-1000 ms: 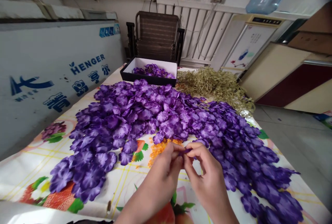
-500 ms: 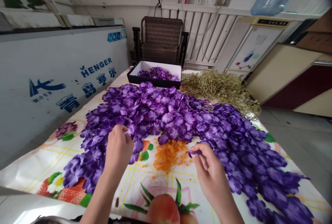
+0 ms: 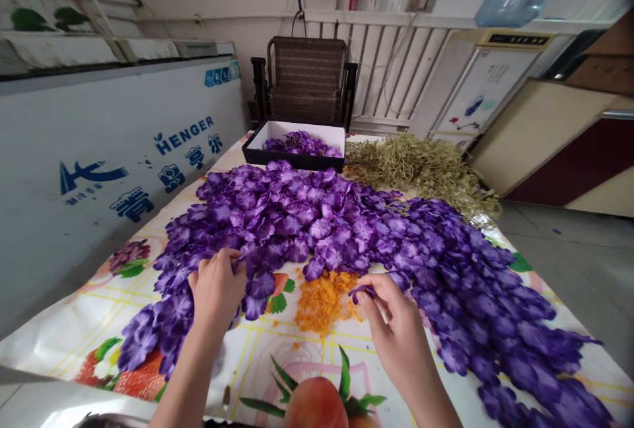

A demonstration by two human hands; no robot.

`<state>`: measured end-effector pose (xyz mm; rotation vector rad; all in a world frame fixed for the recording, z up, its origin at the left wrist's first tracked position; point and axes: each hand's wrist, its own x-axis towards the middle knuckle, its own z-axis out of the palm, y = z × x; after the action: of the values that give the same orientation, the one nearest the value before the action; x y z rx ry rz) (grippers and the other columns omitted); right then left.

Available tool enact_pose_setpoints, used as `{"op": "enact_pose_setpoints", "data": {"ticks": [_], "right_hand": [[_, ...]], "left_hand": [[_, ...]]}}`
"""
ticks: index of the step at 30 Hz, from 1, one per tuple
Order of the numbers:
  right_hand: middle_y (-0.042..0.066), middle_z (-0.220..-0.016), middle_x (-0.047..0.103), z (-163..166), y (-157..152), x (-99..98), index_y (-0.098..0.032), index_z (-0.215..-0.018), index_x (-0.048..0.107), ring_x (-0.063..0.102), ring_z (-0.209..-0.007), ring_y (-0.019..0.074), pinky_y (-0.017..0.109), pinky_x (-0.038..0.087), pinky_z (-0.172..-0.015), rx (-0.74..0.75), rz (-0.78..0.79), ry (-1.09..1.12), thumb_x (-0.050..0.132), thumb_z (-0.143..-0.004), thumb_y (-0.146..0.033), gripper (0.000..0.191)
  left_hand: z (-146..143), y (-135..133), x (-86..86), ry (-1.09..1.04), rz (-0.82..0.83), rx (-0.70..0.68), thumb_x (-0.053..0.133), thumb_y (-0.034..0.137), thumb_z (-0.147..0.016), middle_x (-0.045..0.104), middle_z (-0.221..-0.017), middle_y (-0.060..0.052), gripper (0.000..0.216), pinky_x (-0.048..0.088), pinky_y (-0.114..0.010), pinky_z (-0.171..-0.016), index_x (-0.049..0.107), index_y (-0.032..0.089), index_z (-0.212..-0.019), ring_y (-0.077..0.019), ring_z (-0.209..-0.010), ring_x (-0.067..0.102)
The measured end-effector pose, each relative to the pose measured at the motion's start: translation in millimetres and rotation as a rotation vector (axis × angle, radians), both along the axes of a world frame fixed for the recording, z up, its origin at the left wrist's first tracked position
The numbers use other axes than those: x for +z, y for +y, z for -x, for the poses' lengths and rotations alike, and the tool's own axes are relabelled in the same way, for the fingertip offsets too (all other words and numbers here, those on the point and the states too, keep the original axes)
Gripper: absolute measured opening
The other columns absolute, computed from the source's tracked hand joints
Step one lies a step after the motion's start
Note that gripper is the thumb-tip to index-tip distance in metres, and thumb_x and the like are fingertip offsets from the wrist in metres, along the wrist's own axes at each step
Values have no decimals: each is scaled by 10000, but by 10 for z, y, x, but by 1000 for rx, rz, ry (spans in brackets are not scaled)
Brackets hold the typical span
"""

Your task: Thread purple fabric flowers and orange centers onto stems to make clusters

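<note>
A wide heap of purple fabric flower petals [image 3: 317,223] covers the table. My left hand [image 3: 216,288] rests on the heap's near left edge, fingers curled onto the petals there. My right hand [image 3: 385,312] hovers near the table's middle and pinches a small purple petal [image 3: 357,293] between thumb and fingertips. A small pile of orange bits [image 3: 321,296] lies between my two hands.
A black box [image 3: 295,145] with more purple petals stands at the far end, beside a heap of dry greenish stems [image 3: 421,167]. A white chest freezer [image 3: 99,150] runs along the left. A folding chair [image 3: 304,81] and a water dispenser [image 3: 488,81] stand behind. The tablecloth [image 3: 257,355] has a fruit print.
My hands were together on one petal; the left hand has moved away left to the heap and settled on it. The right hand still holds the petal.
</note>
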<state>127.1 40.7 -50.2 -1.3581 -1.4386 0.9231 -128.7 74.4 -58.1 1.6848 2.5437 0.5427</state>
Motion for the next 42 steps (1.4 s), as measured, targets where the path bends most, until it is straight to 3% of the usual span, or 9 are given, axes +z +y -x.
{"op": "enact_pose_setpoints", "data": {"ticks": [5,9,10,13,16,21,28,35,42], "right_hand": [[43,-800,706,-30,19,-14,-237,-895,580,676,-755,224,302,482,-681,-5,-14,24,526,-888,-297,81],[39,-809,701,-37,-1,9,-233,-838,622,681,-796,216,299,507,-715,68,27,169,580,-862,-266,59],[34,-827,695,-31,-14,32,-236,-821,637,677,-825,210,299,513,-745,99,41,240,606,-847,-248,42],[20,-949,656,5,-60,128,-244,-724,670,649,-947,200,313,499,-855,201,55,457,707,-776,-199,78],[29,-1125,599,36,-93,199,-243,-654,691,609,-1065,225,348,477,-913,233,30,481,753,-735,-180,120],[43,-1086,642,21,-90,152,-249,-704,677,629,-1046,231,365,499,-877,179,-98,338,644,-803,-105,178],[47,-955,660,-35,-74,90,-227,-749,587,661,-905,184,285,513,-747,171,-303,100,507,-856,-42,227],[9,-1226,550,-93,-154,184,-237,-758,560,535,-1199,176,283,420,-964,328,-104,10,495,-767,42,287],[-4,-1053,605,-60,-118,139,-257,-826,489,598,-1030,130,212,464,-819,201,-330,-50,440,-859,0,264]], "left_hand": [[-11,-18,185,-76,-74,-4,464,247,-822,684,-956,-205,241,390,-563,-866,676,145,-871,-429,-1013,569],[-235,-70,368,-266,-123,-185,561,300,-781,667,-966,-132,173,482,-377,-840,651,162,-834,-287,-949,626],[-340,-100,412,-365,-110,-270,557,331,-795,675,-946,-92,169,505,-315,-768,631,182,-822,-233,-877,646],[-695,-217,511,-998,43,-451,551,352,-845,662,-774,-38,171,472,-265,-657,568,181,-835,-175,-736,628],[-944,-320,557,-1168,139,-496,551,335,-862,592,-667,12,157,365,-228,-546,540,179,-861,-125,-601,520],[-992,-361,571,-1201,183,-561,524,311,-891,637,-760,-21,183,398,-257,-621,537,172,-1010,-156,-694,548],[-998,-348,517,-1199,161,-594,529,222,-883,655,-790,-16,116,432,-240,-683,615,175,-945,-157,-767,592],[-927,-297,489,-1141,122,-577,505,248,-905,682,-871,-63,168,492,-289,-748,636,148,-936,-203,-840,664],[-985,-354,527,-970,156,-701,503,250,-924,664,-821,-15,177,441,-236,-686,653,190,-996,-158,-770,597]]}}
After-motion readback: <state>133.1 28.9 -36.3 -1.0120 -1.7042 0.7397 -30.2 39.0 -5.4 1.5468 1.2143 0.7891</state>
